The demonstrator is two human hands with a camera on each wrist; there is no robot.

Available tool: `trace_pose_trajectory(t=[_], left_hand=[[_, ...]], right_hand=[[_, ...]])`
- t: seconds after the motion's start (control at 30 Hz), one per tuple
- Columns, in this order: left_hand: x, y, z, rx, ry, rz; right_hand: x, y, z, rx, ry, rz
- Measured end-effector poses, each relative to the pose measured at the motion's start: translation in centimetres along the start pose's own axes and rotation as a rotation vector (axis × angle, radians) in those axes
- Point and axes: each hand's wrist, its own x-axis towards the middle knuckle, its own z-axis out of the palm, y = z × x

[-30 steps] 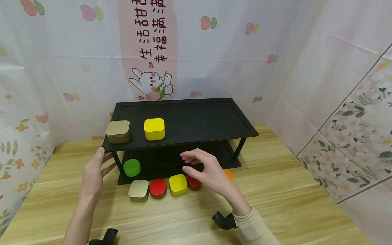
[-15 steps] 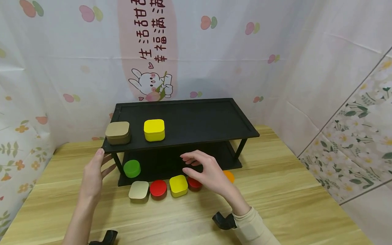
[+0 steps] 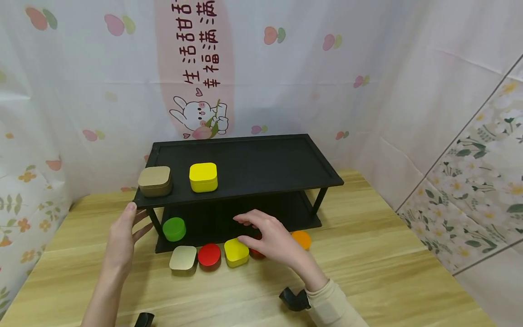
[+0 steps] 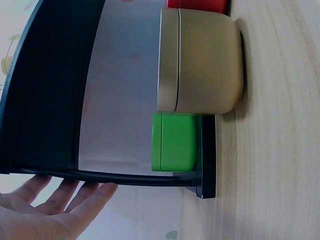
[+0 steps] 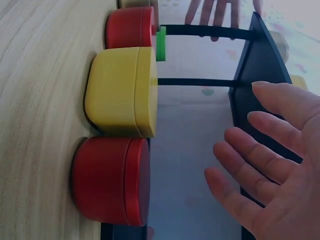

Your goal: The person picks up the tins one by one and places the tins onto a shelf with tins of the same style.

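My left hand (image 3: 120, 240) is at the left end of a black two-tier shelf (image 3: 261, 163), its extended fingers at the end post in the left wrist view. My right hand (image 3: 271, 238) hovers in front of the lower tier with fingers loosely bent and nothing in them. Near it are a square yellow lidded tin (image 3: 236, 253) and a round red tin (image 5: 110, 180), the latter partly hidden by the hand in the head view. Further left in that row sit another round red tin (image 3: 209, 256) and a square beige tin (image 3: 183, 259).
On the upper tier stand a khaki square tin (image 3: 155, 181) and a yellow square tin (image 3: 203, 178). A round green tin (image 3: 174, 229) sits at the lower tier's left end. An orange round tin (image 3: 301, 239) lies right of my right hand. Printed curtains hang behind.
My right hand has moved slightly left and down, closer to the yellow tin of the front row. The left hand stays at the shelf's end. The head view has shifted a little.
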Motion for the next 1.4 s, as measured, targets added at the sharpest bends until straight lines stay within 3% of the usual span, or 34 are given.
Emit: trace_pose_trajectory(t=[0.4, 1.4], left_hand=[[-0.1, -0.2, 0.1, -0.002, -0.002, 0.005], [-0.1, -0.1, 0.1, 0.018, -0.007, 0.011]], right_hand=[[0.0, 0.5, 0.5, -0.124, -0.068, 0.029], [0.0, 1.2, 1.7, -0.192, -0.214, 0.072]])
